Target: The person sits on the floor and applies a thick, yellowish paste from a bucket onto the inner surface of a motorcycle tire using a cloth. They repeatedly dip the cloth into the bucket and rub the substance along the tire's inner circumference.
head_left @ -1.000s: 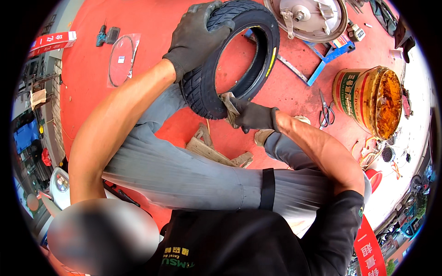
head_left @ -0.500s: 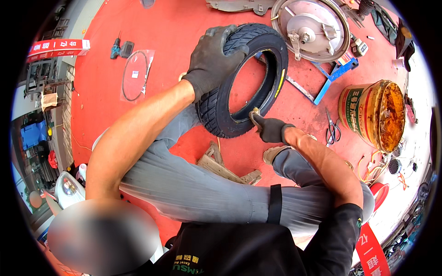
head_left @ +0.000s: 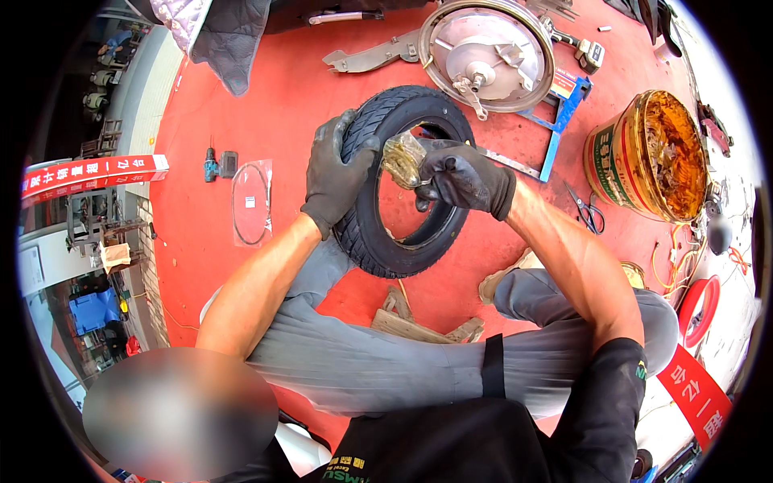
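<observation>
A black rubber tyre (head_left: 366,249) with a treaded outer face stands tilted in front of me. My gloved left hand (head_left: 334,169) is wrapped round its upper left tread, thumb toward the inner rim. In the gloved fingers of my right hand (head_left: 467,181) is a brush (head_left: 404,159), its broad yellowish-brown head coated in what looks like grease. The brush head is over the tyre's opening, close to its left inner edge. My right fingers partly hide the brush's handle.
A wheel hub (head_left: 487,60) lies beyond the tyre beside a blue frame (head_left: 555,141). On the right stand an open bucket (head_left: 620,157) of amber grease and scissors (head_left: 586,211). At left are a drill (head_left: 211,165) and a bagged cable (head_left: 251,201). A wooden stand (head_left: 394,322) sits below the tyre.
My right hand has brought the brush from the tyre's lower inner edge up and left across the opening, turning its head into view. My left hand still holds the tyre, slightly lower on it.
</observation>
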The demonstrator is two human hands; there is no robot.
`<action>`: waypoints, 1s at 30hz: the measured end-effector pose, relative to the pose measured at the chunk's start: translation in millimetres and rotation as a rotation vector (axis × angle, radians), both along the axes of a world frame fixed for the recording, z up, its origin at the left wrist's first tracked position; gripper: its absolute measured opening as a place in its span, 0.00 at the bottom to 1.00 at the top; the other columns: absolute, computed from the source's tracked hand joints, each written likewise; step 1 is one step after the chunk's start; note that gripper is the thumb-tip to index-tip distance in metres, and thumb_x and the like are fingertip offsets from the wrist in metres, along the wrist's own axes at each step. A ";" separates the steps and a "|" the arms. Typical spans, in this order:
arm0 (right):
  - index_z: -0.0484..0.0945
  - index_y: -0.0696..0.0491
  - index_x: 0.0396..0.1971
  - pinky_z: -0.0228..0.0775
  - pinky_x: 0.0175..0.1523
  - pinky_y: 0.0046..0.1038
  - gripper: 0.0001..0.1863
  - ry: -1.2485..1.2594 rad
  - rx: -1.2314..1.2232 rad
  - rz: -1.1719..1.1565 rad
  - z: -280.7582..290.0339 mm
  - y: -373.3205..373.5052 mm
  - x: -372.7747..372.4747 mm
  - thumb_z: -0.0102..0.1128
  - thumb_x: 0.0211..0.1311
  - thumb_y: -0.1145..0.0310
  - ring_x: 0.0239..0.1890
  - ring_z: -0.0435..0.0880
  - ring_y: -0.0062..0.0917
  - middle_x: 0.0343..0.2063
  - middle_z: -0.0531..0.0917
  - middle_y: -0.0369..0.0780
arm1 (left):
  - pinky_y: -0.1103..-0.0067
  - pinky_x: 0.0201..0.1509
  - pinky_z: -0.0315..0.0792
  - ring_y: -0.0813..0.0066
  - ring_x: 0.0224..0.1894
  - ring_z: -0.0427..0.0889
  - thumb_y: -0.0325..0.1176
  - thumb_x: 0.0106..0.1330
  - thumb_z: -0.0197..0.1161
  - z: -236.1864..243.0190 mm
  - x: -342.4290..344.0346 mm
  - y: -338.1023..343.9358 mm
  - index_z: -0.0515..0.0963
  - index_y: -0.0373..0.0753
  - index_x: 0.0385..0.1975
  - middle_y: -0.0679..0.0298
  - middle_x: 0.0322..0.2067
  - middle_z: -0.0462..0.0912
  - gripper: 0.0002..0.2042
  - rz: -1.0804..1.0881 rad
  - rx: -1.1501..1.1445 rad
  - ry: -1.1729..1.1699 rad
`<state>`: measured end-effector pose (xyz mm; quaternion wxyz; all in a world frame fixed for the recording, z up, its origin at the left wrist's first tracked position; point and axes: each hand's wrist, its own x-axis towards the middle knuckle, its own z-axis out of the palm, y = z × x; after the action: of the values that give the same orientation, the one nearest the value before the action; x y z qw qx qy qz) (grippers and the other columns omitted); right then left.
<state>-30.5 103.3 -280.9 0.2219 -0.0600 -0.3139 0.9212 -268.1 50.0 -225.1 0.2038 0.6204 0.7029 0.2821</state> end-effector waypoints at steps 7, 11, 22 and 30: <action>0.74 0.58 0.38 0.83 0.41 0.41 0.04 -0.341 -0.231 -0.310 -58.9 10.9 10.1 0.54 0.64 0.77 0.28 0.81 0.28 0.27 0.78 0.40 | 0.67 0.72 0.67 0.57 0.68 0.72 0.45 0.69 0.68 -5.2 0.2 -3.0 0.70 0.29 0.68 0.49 0.64 0.71 0.33 -0.012 0.046 -0.008; 0.73 0.58 0.38 0.84 0.39 0.38 0.04 -0.486 -0.182 -0.354 -64.8 12.8 0.9 0.53 0.65 0.78 0.27 0.81 0.28 0.27 0.77 0.40 | 0.68 0.72 0.67 0.57 0.68 0.72 0.45 0.69 0.68 -3.0 3.7 -5.2 0.70 0.28 0.67 0.49 0.64 0.71 0.33 -0.015 0.046 0.007; 0.58 0.51 0.73 0.83 0.34 0.29 0.35 -0.434 0.032 -0.176 -39.3 -1.6 -11.9 0.56 0.67 0.76 0.26 0.82 0.23 0.33 0.80 0.39 | 0.67 0.72 0.68 0.56 0.67 0.73 0.43 0.68 0.68 -1.7 2.9 -5.8 0.70 0.28 0.67 0.48 0.63 0.71 0.33 0.008 0.045 0.003; 0.55 0.43 0.80 0.79 0.53 0.27 0.40 -0.478 0.528 0.065 -16.5 -46.6 -17.8 0.53 0.68 0.71 0.43 0.84 0.22 0.49 0.84 0.38 | 0.68 0.71 0.68 0.56 0.67 0.73 0.44 0.69 0.67 -6.4 -9.0 -2.4 0.69 0.29 0.68 0.48 0.63 0.70 0.33 0.059 -0.014 -0.022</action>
<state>-48.3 56.8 -297.4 0.1207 -0.2045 -0.5860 0.7748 -277.2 47.6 -231.5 0.2076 0.5949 0.7205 0.2896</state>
